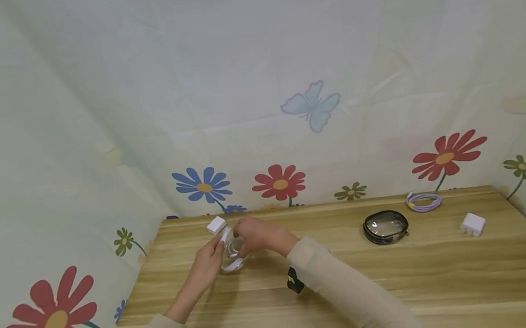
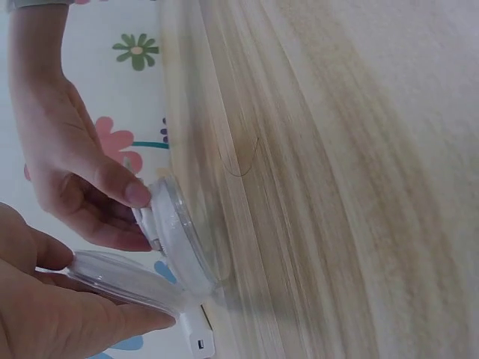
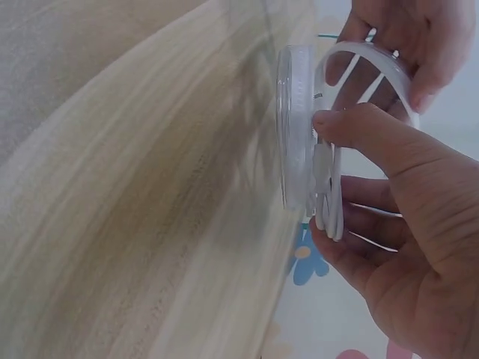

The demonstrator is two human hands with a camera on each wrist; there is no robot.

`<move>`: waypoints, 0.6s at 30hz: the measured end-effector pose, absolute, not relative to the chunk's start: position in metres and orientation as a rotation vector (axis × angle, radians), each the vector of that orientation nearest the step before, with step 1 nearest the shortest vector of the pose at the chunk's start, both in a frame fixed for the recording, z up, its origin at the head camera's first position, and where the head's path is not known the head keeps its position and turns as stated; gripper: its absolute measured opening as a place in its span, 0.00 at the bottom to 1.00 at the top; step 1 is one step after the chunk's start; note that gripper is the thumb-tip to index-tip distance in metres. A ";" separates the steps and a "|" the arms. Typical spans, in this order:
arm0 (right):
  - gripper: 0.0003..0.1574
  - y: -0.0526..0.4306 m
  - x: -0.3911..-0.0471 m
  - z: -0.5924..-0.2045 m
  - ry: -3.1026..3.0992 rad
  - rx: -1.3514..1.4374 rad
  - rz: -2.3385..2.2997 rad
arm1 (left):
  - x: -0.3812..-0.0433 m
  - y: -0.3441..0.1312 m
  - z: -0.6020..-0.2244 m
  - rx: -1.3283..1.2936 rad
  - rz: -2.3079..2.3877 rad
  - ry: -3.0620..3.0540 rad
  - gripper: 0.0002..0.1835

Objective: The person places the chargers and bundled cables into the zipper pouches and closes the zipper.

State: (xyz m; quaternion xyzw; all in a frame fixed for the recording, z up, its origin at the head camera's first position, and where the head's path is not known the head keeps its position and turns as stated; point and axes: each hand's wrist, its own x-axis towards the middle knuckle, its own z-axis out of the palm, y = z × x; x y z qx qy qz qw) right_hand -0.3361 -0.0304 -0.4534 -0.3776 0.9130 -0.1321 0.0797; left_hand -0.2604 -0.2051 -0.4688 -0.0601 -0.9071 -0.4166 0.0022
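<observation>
Over the left part of the table, a round clear plastic case [image 3: 296,131] is hinged open. My left hand [image 1: 208,265] holds its lid [image 2: 123,280] between thumb and fingers. A coiled white charging cable [image 3: 330,198] is at the case's other half, pinched by the thumb and fingers of my right hand [image 1: 259,235]. Whether the coil sits inside that half or just out of it, I cannot tell. Just behind the case is a white charger block [image 1: 216,225], whose port end shows in the left wrist view.
Farther right on the wooden table [image 1: 351,293] are a black-edged clear pouch [image 1: 386,227], a coiled purple cable [image 1: 423,203] and a white plug adapter [image 1: 473,224] with prongs. A flower-printed cloth [image 1: 242,150] hangs behind the table's back edge.
</observation>
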 end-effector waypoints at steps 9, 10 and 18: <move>0.23 -0.032 -0.331 -0.463 2.770 -1.183 -0.300 | -0.259 -0.205 -0.467 -0.167 -1.347 -2.820 0.26; 0.23 -0.031 -0.330 -0.465 2.773 -1.199 -0.294 | -0.259 -0.206 -0.468 -0.159 -1.358 -2.815 0.26; 0.28 -0.033 -0.332 -0.471 2.706 -1.489 -0.265 | -0.259 -0.204 -0.466 -0.145 -1.446 -2.779 0.25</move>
